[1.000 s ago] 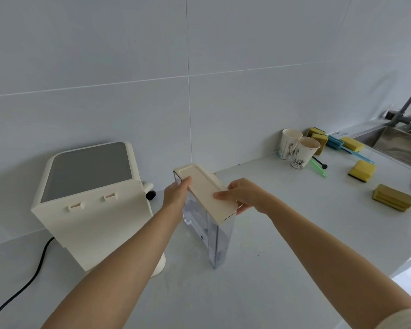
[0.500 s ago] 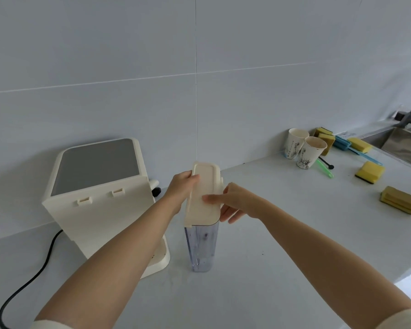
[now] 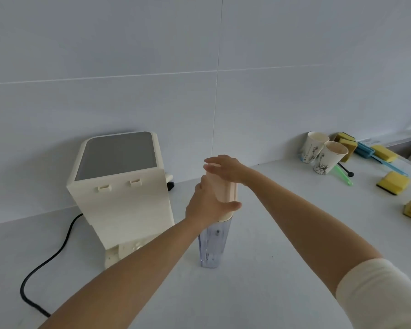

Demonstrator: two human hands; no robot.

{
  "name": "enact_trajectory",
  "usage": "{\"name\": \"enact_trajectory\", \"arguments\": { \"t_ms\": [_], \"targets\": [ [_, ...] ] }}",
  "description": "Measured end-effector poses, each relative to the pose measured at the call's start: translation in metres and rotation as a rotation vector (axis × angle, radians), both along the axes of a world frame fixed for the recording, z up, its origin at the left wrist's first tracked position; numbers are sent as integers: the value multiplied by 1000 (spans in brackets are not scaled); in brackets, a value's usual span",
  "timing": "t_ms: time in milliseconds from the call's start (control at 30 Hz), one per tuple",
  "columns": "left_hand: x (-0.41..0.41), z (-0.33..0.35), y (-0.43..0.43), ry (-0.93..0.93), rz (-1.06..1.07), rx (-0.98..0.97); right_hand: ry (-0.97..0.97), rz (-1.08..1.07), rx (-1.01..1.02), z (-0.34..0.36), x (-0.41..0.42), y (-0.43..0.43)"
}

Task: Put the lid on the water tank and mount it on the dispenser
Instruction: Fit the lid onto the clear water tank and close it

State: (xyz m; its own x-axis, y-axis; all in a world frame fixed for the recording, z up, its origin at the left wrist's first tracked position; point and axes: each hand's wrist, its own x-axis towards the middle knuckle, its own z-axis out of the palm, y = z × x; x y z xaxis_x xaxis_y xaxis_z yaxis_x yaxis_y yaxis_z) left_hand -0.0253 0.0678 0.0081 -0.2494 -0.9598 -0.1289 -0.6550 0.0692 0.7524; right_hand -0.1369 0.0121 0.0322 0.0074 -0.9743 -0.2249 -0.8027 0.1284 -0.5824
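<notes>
A clear plastic water tank (image 3: 212, 245) stands upright on the white counter, narrow end toward me. Its cream lid (image 3: 224, 191) sits on top of it. My left hand (image 3: 205, 205) wraps around the near end of the lid and tank top, thumb across the front. My right hand (image 3: 226, 167) lies flat over the far end of the lid, fingers spread. The cream dispenser (image 3: 119, 186) with a grey top panel stands just left of the tank, its back face with two small tabs turned toward me.
A black power cord (image 3: 48, 260) runs from the dispenser across the counter at left. Two paper cups (image 3: 323, 154) stand by the wall at right, with several yellow sponges (image 3: 393, 182) and a blue brush (image 3: 375, 155) beyond. A tiled wall backs the counter.
The tank has been turned so its narrow end faces me and stands closer to the dispenser's back. My right hand slid from the lid's near side to its far end.
</notes>
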Motion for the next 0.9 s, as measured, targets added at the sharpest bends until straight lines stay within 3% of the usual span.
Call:
{"name": "enact_trajectory", "arguments": {
  "t_ms": [267, 633, 900],
  "targets": [
    [2, -2, 2, -90, -18, -54, -4, 19, -44, -3, -3, 0],
    [19, 6, -7, -231, -135, -109, 97, -171, -50, -9, -28, 5],
    [40, 10, -29, -131, -152, -68, -107, -314, -85, -14, -54, 24]
  ]
}}
